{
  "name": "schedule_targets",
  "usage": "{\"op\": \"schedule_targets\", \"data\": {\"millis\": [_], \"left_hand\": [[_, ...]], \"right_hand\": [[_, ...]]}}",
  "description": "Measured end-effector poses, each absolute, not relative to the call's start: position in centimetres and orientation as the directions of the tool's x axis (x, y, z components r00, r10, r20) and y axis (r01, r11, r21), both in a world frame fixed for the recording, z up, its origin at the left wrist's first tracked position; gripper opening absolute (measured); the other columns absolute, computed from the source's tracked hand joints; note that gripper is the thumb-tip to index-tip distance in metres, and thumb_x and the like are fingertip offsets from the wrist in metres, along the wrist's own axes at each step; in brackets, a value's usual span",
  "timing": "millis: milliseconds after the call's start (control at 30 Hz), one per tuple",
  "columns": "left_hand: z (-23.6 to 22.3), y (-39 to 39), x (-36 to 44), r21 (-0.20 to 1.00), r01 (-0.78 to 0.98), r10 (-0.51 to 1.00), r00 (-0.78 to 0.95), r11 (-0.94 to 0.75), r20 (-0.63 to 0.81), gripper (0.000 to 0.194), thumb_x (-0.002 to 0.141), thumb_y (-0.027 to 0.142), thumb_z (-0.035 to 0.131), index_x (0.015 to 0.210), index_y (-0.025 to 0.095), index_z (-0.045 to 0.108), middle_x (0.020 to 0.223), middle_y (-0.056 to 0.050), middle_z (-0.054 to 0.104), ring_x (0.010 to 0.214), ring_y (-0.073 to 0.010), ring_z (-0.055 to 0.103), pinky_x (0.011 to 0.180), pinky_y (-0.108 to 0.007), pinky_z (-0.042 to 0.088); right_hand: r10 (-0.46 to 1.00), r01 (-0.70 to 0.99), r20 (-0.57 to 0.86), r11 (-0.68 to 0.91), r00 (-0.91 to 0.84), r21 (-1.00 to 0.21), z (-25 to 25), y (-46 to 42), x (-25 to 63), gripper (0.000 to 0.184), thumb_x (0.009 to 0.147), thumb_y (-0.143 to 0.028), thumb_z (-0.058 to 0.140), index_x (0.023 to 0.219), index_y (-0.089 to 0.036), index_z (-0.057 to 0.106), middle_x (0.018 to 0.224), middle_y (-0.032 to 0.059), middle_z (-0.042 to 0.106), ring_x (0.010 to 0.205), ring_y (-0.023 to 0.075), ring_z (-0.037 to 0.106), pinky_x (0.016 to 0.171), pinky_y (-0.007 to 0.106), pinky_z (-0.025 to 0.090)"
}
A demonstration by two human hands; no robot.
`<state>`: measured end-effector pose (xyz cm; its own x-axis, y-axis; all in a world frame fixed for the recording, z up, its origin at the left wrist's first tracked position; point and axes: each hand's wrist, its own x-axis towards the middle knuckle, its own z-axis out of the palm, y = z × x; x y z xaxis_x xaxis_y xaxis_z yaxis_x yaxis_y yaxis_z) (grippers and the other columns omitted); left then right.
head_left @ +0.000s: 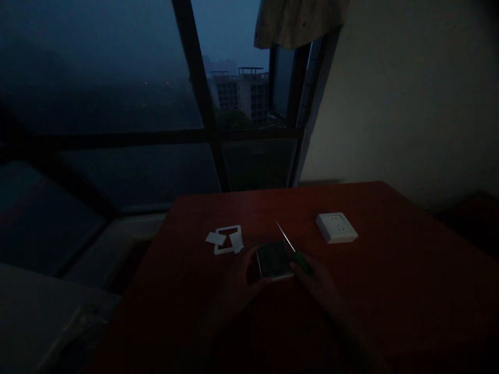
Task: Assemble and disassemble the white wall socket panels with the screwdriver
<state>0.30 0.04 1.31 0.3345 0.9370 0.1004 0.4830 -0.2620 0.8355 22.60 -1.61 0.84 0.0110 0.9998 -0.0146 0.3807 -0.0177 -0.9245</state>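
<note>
A square wall-switch body (pixel 273 258), dark on top with a pale rim, is between my two hands above the table. My left hand (pixel 242 275) is closed on its left side, the thumb along the near edge. In my right hand (pixel 317 278) is a screwdriver (pixel 299 256) with a green handle; its bare metal shaft slants up and away to the left. The right fingers also come close to the switch body's right edge; whether they touch it is too dark to tell. Beyond my left hand lie a white rectangular frame (pixel 217 251) and two small white plates, one plate (pixel 215 238) overlapping its left side.
A white socket box (pixel 337 228) stands on the red-brown table (pixel 374 280) to the right. Behind the table are a large window (pixel 136 171) with dark bars and a pale wall (pixel 405 104). A curtain (pixel 300 21) hangs at the top. The room is very dim.
</note>
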Motion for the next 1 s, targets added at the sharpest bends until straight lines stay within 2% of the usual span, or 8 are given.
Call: {"op": "schedule_targets", "data": {"millis": [333, 533, 767, 900, 1000], "left_hand": [[1.3, 0.1, 0.3, 0.856, 0.452, 0.936, 0.339, -0.250, 0.094, 0.066, 0.075, 0.024, 0.067, 0.133, 0.027, 0.036, 0.140, -0.008, 0.039, 0.119, -0.0266, 0.048, 0.097, -0.042, 0.043], [1.3, 0.1, 0.2, 0.854, 0.456, 0.932, 0.352, -0.252, 0.087, 0.065, 0.075, 0.023, 0.067, 0.133, 0.025, 0.037, 0.140, -0.009, 0.039, 0.121, -0.0269, 0.047, 0.099, -0.043, 0.042], [1.6, 0.0, 0.3, 0.841, 0.466, 0.930, 0.352, -0.274, 0.108, 0.067, 0.075, 0.023, 0.067, 0.134, 0.025, 0.036, 0.140, -0.009, 0.039, 0.117, -0.0252, 0.049, 0.096, -0.039, 0.044], [2.6, -0.5, -0.7, 0.757, 0.585, 0.944, 0.301, -0.292, 0.132, 0.060, 0.078, 0.028, 0.064, 0.132, 0.026, 0.038, 0.139, -0.008, 0.039, 0.121, -0.0253, 0.045, 0.097, -0.039, 0.043], [3.3, -0.8, -3.3, 0.599, 0.752, 0.961, 0.231, -0.275, 0.151, 0.040, 0.084, 0.032, 0.055, 0.122, 0.024, 0.048, 0.128, -0.007, 0.050, 0.118, -0.0254, 0.047, 0.098, -0.041, 0.041]], "right_hand": [[1.000, 0.400, -0.011, -0.014, 0.010, -0.916, 0.5, -1.4, 22.7, 0.038, 0.080, -0.049, 0.053, 0.099, -0.019, 0.066, 0.094, 0.0053, 0.072, 0.086, 0.0243, 0.065, 0.075, 0.031, 0.050], [1.000, 0.395, -0.028, -0.026, 0.002, -0.918, 0.5, -1.5, 22.7, 0.034, 0.081, -0.045, 0.053, 0.099, -0.018, 0.065, 0.093, 0.0048, 0.071, 0.084, 0.0234, 0.064, 0.074, 0.031, 0.049], [0.999, 0.362, -0.038, -0.035, -0.001, -0.931, 0.7, -1.7, 22.8, 0.037, 0.083, -0.048, 0.050, 0.097, -0.018, 0.065, 0.090, 0.0045, 0.070, 0.082, 0.0218, 0.064, 0.072, 0.028, 0.049], [0.999, 0.337, -0.035, -0.047, 0.040, -0.940, 1.0, -1.7, 22.7, 0.041, 0.082, -0.052, 0.050, 0.096, -0.017, 0.066, 0.089, 0.0057, 0.070, 0.080, 0.0219, 0.063, 0.070, 0.028, 0.049], [0.998, 0.323, -0.053, -0.062, 0.037, -0.944, 1.0, -1.7, 22.8, 0.042, 0.082, -0.054, 0.049, 0.092, -0.017, 0.066, 0.087, 0.0054, 0.070, 0.078, 0.0215, 0.062, 0.068, 0.028, 0.048]]}}
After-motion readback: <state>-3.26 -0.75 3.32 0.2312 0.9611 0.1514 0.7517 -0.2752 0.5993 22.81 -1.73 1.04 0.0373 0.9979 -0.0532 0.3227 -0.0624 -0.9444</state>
